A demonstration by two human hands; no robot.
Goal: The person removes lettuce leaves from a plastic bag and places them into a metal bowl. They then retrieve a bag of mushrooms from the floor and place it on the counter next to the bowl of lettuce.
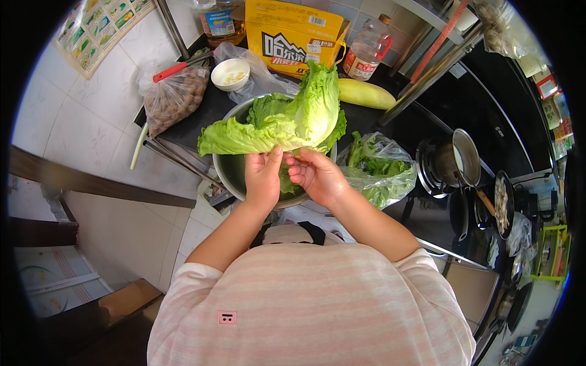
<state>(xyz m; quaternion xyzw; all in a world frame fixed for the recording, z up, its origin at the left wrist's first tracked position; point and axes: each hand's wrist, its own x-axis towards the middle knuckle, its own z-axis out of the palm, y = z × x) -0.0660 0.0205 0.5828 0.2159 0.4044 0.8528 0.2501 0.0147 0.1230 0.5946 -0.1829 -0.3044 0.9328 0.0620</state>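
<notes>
Over a round metal basin (pixel 223 176) I hold a head of leaf lettuce (pixel 318 110) by its base. My left hand (pixel 264 176) pinches the bottom of a leaf (pixel 242 135) that spreads out to the left. Close beside it, my right hand (pixel 316 176) grips the stem end, its thumb and fingers at the leaf bases. More green leaves lie in the basin under my hands. To the right, a clear plastic bag (pixel 396 180) contains further lettuce leaves.
A white bowl (pixel 222 78) of pale cloves stands behind, near a yellow carton (pixel 293 27). A pale green gourd-like vegetable (pixel 366 94) lies at the back. The bag of brown round items (pixel 176 98) is left; a pot (pixel 458 158) sits on the stove at right.
</notes>
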